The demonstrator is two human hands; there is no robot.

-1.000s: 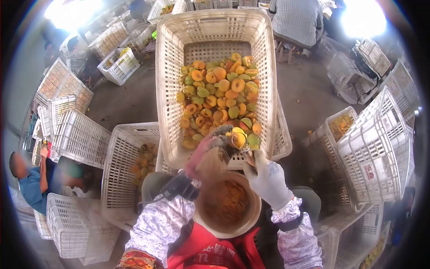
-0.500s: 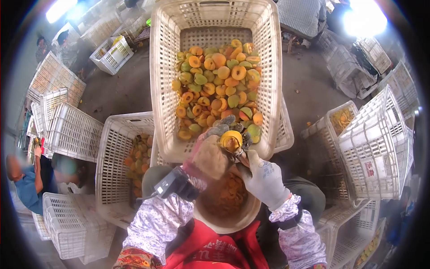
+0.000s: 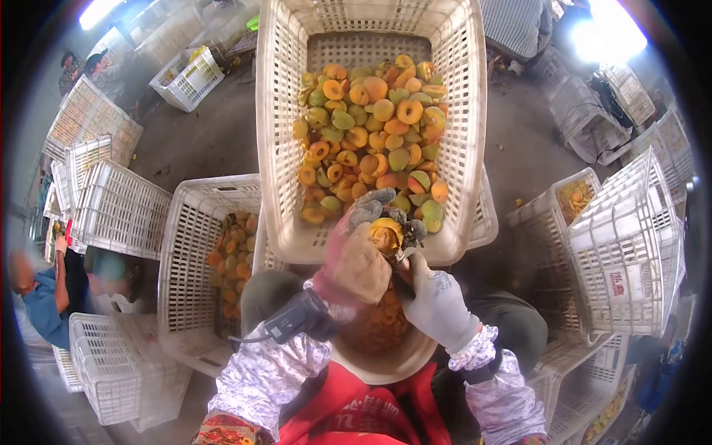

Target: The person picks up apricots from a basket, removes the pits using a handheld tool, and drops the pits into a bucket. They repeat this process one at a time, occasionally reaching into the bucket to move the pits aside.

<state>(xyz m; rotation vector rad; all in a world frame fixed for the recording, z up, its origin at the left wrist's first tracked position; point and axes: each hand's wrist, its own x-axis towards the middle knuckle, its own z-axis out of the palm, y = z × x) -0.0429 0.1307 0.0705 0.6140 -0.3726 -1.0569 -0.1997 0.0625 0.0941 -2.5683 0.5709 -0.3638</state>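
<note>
My left hand (image 3: pixel 363 252), in a dirty glove with dark fingertips, is closed round a yellow-orange fruit half (image 3: pixel 386 236) above the near edge of the big white crate (image 3: pixel 271 133). My right hand (image 3: pixel 443 304), in a pale glove, grips a small tool (image 3: pixel 401 261) whose tip is against the fruit; its exact shape is partly hidden. Many orange and green fruit halves (image 3: pixel 371 141) lie in the crate. Below my hands a round bucket (image 3: pixel 393 374) between my knees holds orange pieces (image 3: pixel 371 326).
Another crate (image 3: pixel 182 274) with fruit (image 3: pixel 236 256) stands at the left. White crates (image 3: pixel 122 208) are stacked on the left and more crates (image 3: pixel 619 252) on the right. A person in a blue top (image 3: pixel 46 304) is at the far left; two people are at the upper left.
The view has shifted slightly, so the big crate appears further right. My hands remain together at the fruit, and its cut face now looks more covered by torn or folded flesh.
</note>
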